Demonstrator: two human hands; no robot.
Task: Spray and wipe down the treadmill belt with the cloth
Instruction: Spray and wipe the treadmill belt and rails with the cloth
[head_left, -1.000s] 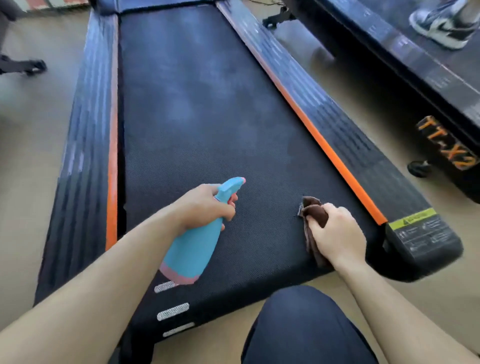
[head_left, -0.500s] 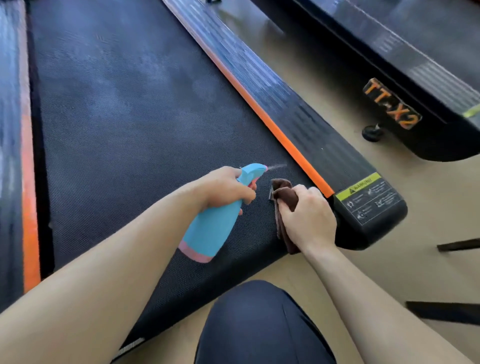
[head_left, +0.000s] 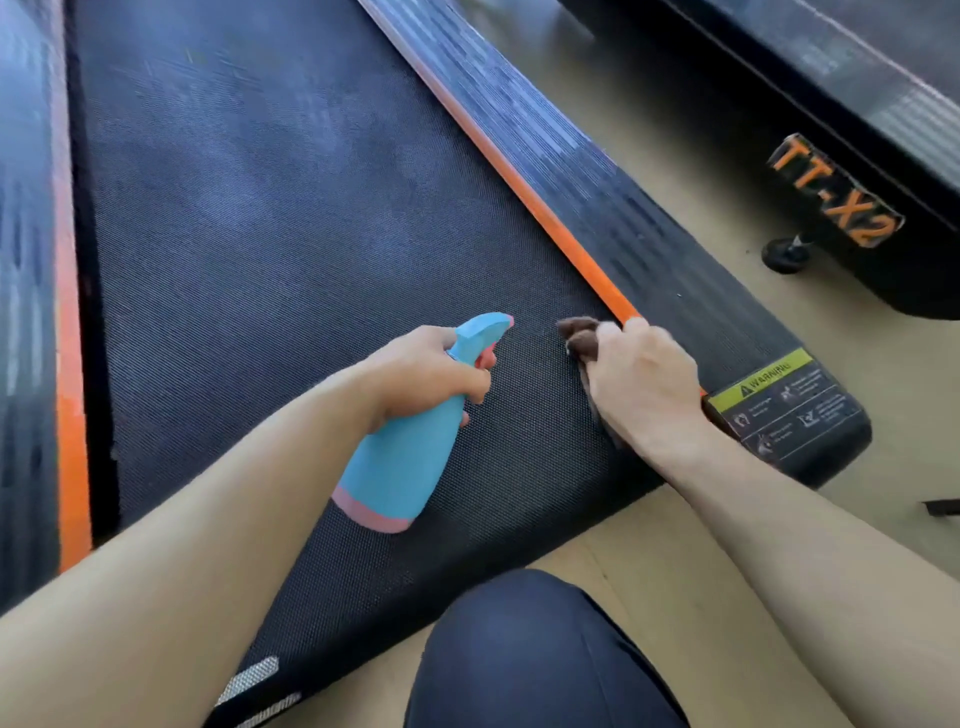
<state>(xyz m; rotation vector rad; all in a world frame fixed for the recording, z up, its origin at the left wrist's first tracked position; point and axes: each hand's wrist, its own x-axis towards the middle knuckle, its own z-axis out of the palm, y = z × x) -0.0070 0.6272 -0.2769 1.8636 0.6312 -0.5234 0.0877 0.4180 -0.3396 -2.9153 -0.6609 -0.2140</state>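
The black textured treadmill belt (head_left: 291, 249) fills the left and middle of the view. My left hand (head_left: 426, 371) grips a light blue spray bottle (head_left: 402, 467) with a pink base, held above the belt with its nozzle aimed right. My right hand (head_left: 641, 382) holds a brown cloth (head_left: 579, 335) down on the belt's near right corner, against the orange strip (head_left: 545, 218). Most of the cloth is hidden under the hand.
Black side rails run along both sides of the belt; the right rail (head_left: 675, 280) ends in a yellow warning label (head_left: 761, 379). A second treadmill (head_left: 841, 192) marked TT-X2 stands to the right across a strip of tan floor. My dark-clad knee (head_left: 535, 654) is below.
The view has swung toward the belt's near right corner. My right hand slid the cloth right, up to the orange strip. The spray mist seen at the nozzle half a second ago is gone.
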